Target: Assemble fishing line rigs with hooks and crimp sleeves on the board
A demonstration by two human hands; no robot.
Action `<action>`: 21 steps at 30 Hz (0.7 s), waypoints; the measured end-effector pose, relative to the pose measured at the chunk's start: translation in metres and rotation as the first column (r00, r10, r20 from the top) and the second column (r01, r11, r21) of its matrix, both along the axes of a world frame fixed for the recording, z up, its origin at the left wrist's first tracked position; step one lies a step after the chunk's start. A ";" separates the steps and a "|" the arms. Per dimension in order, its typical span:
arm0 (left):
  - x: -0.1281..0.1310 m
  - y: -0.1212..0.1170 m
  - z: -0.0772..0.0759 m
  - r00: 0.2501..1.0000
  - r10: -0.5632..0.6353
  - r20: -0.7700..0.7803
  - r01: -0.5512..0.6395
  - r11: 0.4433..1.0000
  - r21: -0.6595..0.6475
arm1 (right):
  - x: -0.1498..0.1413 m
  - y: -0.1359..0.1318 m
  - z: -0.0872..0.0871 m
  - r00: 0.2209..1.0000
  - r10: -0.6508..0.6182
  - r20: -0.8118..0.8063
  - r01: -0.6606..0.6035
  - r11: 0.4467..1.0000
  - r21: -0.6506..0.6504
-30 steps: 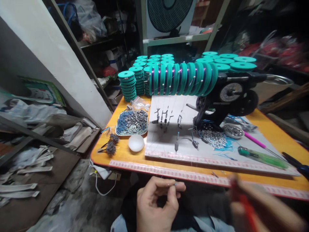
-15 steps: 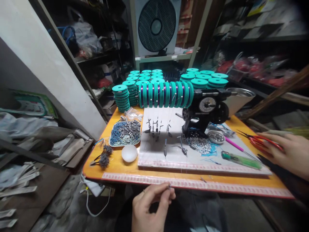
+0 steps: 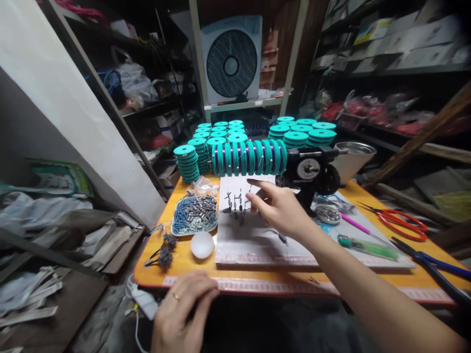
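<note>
My right hand (image 3: pixel 279 208) reaches over the white board (image 3: pixel 250 242), fingers spread and empty, its fingertips near the small dark swivels (image 3: pixel 235 202) that hang on lines from the row of teal spools (image 3: pixel 248 157) on the black winding machine (image 3: pixel 311 171). My left hand (image 3: pixel 182 309) is at the orange table's near edge (image 3: pixel 257 284), fingers bent and pressed together; what they hold, if anything, is hidden. The red scissors (image 3: pixel 401 223) lie on the table at the right, apart from both hands.
Stacks of teal spools (image 3: pixel 191 162) stand at the back. A tray of small sleeves (image 3: pixel 195 215), a white dome (image 3: pixel 202 244), a green lighter (image 3: pixel 368 247), a metal dish (image 3: pixel 328 214), blue-handled pliers (image 3: pixel 430 264) and a steel pot (image 3: pixel 353 157) are on the table. A fan (image 3: pixel 231 61) sits on the shelf.
My right hand has let go of the red scissors at the right and swung left over the white board. My left hand has moved left and down at the table's edge. The camera tilted up.
</note>
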State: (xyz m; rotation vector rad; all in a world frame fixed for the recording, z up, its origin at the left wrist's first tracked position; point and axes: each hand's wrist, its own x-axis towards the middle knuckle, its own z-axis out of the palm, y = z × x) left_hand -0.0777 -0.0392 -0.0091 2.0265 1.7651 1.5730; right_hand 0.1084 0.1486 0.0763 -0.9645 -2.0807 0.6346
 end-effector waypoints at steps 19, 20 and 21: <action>0.096 0.046 0.039 0.451 -0.187 0.873 0.686 0.698 -0.205 | 0.027 -0.030 0.026 0.865 0.201 -0.460 -0.428 0.775 -0.465; 0.099 0.044 0.033 0.439 -0.167 0.883 0.701 0.678 -0.220 | 0.029 -0.031 0.021 0.864 0.176 -0.472 -0.423 0.762 -0.490; 0.102 0.040 0.025 0.440 -0.145 0.886 0.713 0.656 -0.247 | 0.032 -0.034 0.014 0.868 0.151 -0.473 -0.412 0.750 -0.517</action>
